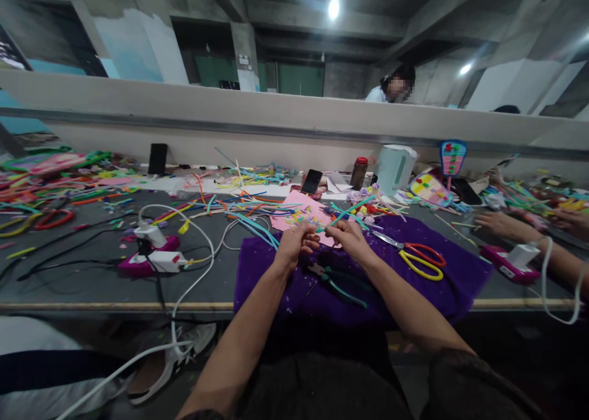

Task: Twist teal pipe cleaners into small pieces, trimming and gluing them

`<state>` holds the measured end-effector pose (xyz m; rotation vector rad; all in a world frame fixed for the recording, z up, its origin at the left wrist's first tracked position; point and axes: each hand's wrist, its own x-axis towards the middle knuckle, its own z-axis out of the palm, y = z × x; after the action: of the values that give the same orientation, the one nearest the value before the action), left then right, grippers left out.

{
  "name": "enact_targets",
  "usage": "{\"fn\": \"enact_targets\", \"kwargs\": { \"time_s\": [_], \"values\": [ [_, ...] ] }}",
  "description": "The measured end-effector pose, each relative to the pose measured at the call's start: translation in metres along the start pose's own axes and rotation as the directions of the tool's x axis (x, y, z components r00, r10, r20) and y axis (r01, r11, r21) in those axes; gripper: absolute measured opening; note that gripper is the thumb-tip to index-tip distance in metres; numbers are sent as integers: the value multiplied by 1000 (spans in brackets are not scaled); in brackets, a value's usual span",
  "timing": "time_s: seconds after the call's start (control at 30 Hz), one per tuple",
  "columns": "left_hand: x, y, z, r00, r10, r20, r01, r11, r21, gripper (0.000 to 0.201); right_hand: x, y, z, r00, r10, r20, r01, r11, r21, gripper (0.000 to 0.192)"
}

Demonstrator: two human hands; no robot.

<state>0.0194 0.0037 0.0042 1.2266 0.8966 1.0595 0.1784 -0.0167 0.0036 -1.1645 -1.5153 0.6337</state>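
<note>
A teal pipe cleaner (353, 209) is pinched in my right hand (348, 237), its free end slanting up to the right. Close by on the left, the fingers of my left hand (297, 244) are closed at the near end of the same pipe cleaner. Both hands are above a purple cloth (262, 279). Beneath and beyond them lies pink paper (280, 222) scattered with small cut pieces. Green-handled pliers (343, 290) rest on the cloth below my hands. Scissors (416, 259) with red and yellow handles lie to the right.
Power strips (151, 261) with white cables sit left and right. Along the back stand a phone (311, 181), a red-capped bottle (359, 173) and a pale kettle (396, 168). Loose pipe cleaners (253, 223) cover much of the table. Another person's hand (506, 225) is at right.
</note>
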Motion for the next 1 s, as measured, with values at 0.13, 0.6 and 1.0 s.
{"fn": "enact_targets", "kwargs": {
  "time_s": [0.13,0.6,1.0],
  "values": [
    [1,1,-2,994,-94,54,96,995,-35,44,0,5,-3,1000,6,16,-6,1000,1,27],
    [-4,0,0,994,-13,111,4,997,75,18,-1,4,2,986,116,119,-118,993,11,27],
    [-3,-10,-1,928,359,98,-353,768,534,17,-2,8,3,987,-83,138,125,933,-338,32]
  ]
}}
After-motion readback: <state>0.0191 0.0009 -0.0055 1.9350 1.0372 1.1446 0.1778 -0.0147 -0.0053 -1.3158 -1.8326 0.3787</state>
